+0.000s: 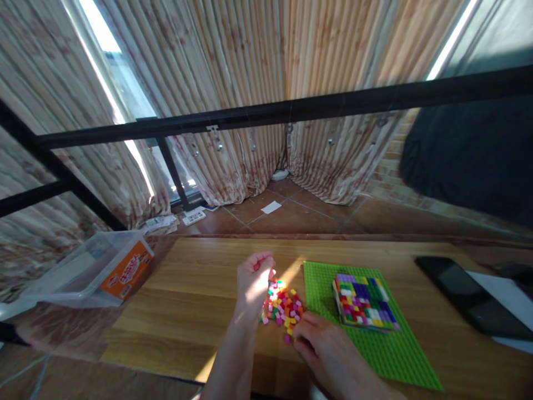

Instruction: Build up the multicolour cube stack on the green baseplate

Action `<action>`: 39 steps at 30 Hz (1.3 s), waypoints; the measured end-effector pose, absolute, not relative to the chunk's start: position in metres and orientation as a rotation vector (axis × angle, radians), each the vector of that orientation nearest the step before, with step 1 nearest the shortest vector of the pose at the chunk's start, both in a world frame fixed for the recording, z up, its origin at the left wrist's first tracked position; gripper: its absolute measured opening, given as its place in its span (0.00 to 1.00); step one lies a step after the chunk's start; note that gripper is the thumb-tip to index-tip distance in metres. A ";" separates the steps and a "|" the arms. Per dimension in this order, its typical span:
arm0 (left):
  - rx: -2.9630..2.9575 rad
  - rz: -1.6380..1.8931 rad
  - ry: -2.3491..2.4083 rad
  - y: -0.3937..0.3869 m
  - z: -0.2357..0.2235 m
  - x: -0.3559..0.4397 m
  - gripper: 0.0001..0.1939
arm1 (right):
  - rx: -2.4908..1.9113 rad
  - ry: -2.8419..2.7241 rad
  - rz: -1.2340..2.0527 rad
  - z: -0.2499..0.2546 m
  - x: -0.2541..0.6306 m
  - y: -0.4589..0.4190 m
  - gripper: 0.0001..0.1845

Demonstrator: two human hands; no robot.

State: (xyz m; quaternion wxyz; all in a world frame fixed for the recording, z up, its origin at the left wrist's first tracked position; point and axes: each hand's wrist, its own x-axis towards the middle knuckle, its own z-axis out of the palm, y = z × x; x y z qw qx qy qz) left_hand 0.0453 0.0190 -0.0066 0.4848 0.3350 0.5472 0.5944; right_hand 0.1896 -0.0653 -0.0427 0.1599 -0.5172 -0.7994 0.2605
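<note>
A loose pile of small colourful building bricks (284, 305) lies on the wooden table between my hands. My left hand (255, 273) is closed at the pile's far left side, its fingers curled inward; what they hold, if anything, is hidden. At the near right edge of the pile, my right hand (322, 341) has its fingertips drawn together among the bricks. I cannot make out whether a brick is in them. To the right, a green studded baseplate (400, 355) carries a low rectangular block of stacked multicoloured bricks (364, 301).
The wooden table (187, 300) bears a black phone (470, 294) on white paper (506, 300) at the right. A clear plastic bin (70, 289) with an orange label stands off the left end. Beyond are a black metal rail (258, 116) and patterned curtains (245, 66).
</note>
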 end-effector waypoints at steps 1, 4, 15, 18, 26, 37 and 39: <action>0.830 1.424 1.325 0.019 -0.007 0.048 0.13 | -1.457 -2.238 0.751 -0.039 0.190 -0.065 0.11; 0.915 1.345 1.312 0.017 -0.010 0.056 0.13 | -1.392 -2.090 0.762 -0.026 0.200 -0.064 0.10; 1.379 1.066 1.207 0.004 -0.035 0.101 0.09 | -1.554 -1.730 0.469 -0.017 0.292 -0.045 0.12; 1.403 1.027 1.216 0.002 -0.036 0.112 0.09 | -1.559 -1.685 0.473 -0.025 0.300 -0.041 0.14; 1.396 1.019 1.165 0.000 -0.044 0.121 0.09 | -1.630 -1.688 0.240 -0.042 0.300 -0.035 0.06; 1.420 0.989 1.159 -0.003 -0.042 0.120 0.10 | -1.603 -1.515 0.412 -0.052 0.300 -0.030 0.07; 1.431 0.983 1.160 -0.004 -0.043 0.121 0.10 | -1.577 -1.466 0.491 -0.052 0.300 -0.028 0.09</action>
